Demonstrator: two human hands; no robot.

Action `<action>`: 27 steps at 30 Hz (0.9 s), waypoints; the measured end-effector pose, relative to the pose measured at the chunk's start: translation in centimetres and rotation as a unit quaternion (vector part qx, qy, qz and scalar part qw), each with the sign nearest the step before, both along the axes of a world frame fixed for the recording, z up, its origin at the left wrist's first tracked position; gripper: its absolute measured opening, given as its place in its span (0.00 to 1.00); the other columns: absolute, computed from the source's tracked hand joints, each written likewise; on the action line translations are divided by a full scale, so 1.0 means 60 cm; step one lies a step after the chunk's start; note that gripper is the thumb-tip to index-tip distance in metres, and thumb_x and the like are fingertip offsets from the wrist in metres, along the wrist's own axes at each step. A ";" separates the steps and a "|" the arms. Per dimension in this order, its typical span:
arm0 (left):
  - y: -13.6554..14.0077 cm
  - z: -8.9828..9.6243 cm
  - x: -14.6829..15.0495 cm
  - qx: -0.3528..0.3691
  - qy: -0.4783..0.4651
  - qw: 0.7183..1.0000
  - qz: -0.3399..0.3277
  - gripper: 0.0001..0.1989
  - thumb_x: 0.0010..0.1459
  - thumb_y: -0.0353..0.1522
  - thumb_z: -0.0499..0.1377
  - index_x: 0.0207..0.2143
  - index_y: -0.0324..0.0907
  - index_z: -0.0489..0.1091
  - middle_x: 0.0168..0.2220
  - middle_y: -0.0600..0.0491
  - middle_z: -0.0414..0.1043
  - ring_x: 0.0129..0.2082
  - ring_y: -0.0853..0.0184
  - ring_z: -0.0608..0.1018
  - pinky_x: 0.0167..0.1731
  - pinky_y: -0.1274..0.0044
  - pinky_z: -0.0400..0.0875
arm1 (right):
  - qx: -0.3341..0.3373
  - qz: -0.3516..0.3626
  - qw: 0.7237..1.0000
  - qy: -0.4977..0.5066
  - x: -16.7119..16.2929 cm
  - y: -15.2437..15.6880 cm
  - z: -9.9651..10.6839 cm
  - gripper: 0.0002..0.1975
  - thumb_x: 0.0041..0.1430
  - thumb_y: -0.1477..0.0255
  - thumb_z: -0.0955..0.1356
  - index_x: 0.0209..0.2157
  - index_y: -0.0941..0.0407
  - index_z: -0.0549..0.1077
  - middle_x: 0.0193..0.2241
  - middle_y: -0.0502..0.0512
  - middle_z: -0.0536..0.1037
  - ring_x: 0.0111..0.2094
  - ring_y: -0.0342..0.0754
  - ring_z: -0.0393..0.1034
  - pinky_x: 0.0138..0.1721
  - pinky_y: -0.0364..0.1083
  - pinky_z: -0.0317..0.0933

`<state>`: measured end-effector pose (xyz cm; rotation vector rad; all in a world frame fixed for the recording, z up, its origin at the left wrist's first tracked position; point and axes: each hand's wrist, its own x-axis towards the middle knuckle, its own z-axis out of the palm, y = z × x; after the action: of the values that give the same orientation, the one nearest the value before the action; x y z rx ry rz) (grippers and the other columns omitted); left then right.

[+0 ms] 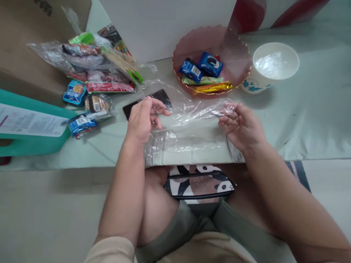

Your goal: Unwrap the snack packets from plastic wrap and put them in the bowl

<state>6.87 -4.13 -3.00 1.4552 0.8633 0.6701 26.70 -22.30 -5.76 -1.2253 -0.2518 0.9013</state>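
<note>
A clear plastic bag (186, 143) is stretched out over the front of the table. My right hand (242, 126) pinches its gathered edge, fingers closed. On the other side, my left hand (142, 118) has its fingers apart and slightly curled, beside the film; whether they touch it I cannot tell. Behind that hand, partly covered by it and the plastic, lies a dark phone (161, 98). Just beyond the bag stands a pink fluted bowl (236, 54) with blue snack packets (210, 64) and yellow-wrapped sticks (214, 87) in it.
A white paper tub (257, 78) with clear plastic inside stands right of the bowl. At left are bagged snacks and skewers (120, 60), small packets (82, 124), a teal container (33, 146) and a cardboard box (24, 44). A panda-print bag (200, 182) sits below the table edge.
</note>
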 end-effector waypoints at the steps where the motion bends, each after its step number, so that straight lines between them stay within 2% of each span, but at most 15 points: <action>1: -0.001 0.002 0.000 -0.007 0.004 1.000 0.002 0.30 0.61 0.61 0.54 0.29 0.43 0.74 0.26 0.47 0.80 0.15 0.71 0.72 0.12 0.78 0.55 | -0.012 0.005 1.000 -0.008 0.001 0.001 -0.003 0.21 0.52 0.50 0.76 0.38 0.52 0.74 0.30 0.48 0.79 0.29 0.43 0.77 0.32 0.42 0.73; 5: -0.002 0.008 -0.003 -0.030 0.023 0.999 0.005 0.28 0.60 0.60 0.56 0.30 0.45 0.74 0.27 0.48 0.81 0.16 0.70 0.73 0.13 0.78 0.53 | -0.037 0.007 0.999 -0.029 0.003 0.006 -0.011 0.17 0.47 0.63 0.79 0.33 0.52 0.72 0.28 0.46 0.77 0.28 0.41 0.76 0.29 0.40 0.70; 7: 0.000 0.007 -0.006 -0.031 0.025 0.999 0.007 0.27 0.60 0.59 0.55 0.31 0.46 0.75 0.26 0.48 0.80 0.18 0.68 0.76 0.14 0.77 0.50 | -0.032 0.012 0.998 -0.047 0.007 0.006 -0.013 0.15 0.48 0.65 0.78 0.32 0.52 0.70 0.27 0.45 0.77 0.27 0.41 0.75 0.28 0.40 0.70; 12: 0.007 0.003 -0.012 -0.036 0.019 0.999 0.010 0.29 0.60 0.60 0.54 0.31 0.46 0.74 0.26 0.47 0.80 0.17 0.68 0.74 0.13 0.77 0.43 | -0.006 0.067 0.996 -0.059 0.014 -0.002 -0.006 0.16 0.54 0.58 0.75 0.32 0.51 0.68 0.27 0.45 0.76 0.25 0.41 0.74 0.26 0.41 0.70; 16: 0.007 0.009 -0.012 -0.039 -0.011 0.999 0.017 0.26 0.60 0.58 0.56 0.28 0.47 0.74 0.26 0.48 0.80 0.17 0.70 0.71 0.13 0.77 0.43 | -0.012 0.084 0.995 -0.047 0.017 -0.007 0.002 0.12 0.52 0.60 0.75 0.31 0.51 0.71 0.25 0.47 0.77 0.26 0.45 0.76 0.31 0.47 0.74; 18: 0.006 0.013 -0.011 -0.036 -0.030 0.999 0.027 0.24 0.60 0.56 0.58 0.27 0.47 0.74 0.26 0.48 0.80 0.17 0.70 0.71 0.14 0.76 0.43 | -0.016 0.076 0.995 -0.064 0.022 -0.007 0.000 0.14 0.55 0.55 0.72 0.31 0.52 0.73 0.27 0.51 0.79 0.30 0.50 0.79 0.34 0.51 0.76; 22: 0.005 0.019 -0.009 -0.038 -0.025 0.998 0.035 0.25 0.59 0.57 0.58 0.26 0.47 0.73 0.25 0.50 0.80 0.12 0.74 0.60 0.14 0.76 0.41 | -0.025 0.060 0.990 -0.124 0.033 -0.001 -0.022 0.30 0.60 0.39 0.63 0.31 0.53 0.75 0.26 0.57 0.80 0.32 0.55 0.81 0.33 0.53 0.76; 24: 0.005 0.019 -0.008 -0.038 -0.007 0.999 0.030 0.27 0.59 0.59 0.56 0.27 0.46 0.73 0.25 0.50 0.80 0.12 0.75 0.57 0.14 0.75 0.42 | -0.033 0.036 0.988 -0.145 0.032 0.004 -0.032 0.30 0.60 0.38 0.64 0.30 0.52 0.74 0.25 0.55 0.79 0.29 0.52 0.80 0.30 0.51 0.75; 27: 0.009 0.015 -0.010 -0.043 0.011 0.999 0.020 0.28 0.58 0.62 0.55 0.29 0.47 0.72 0.27 0.49 0.81 0.12 0.74 0.59 0.13 0.75 0.43 | -0.029 0.004 0.990 -0.139 0.024 0.009 -0.032 0.29 0.60 0.39 0.66 0.30 0.52 0.74 0.26 0.54 0.79 0.29 0.50 0.79 0.30 0.49 0.74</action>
<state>6.29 -3.61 -2.08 1.3737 0.9298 0.6413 28.14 -21.73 -7.67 -1.4044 -0.4553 0.7474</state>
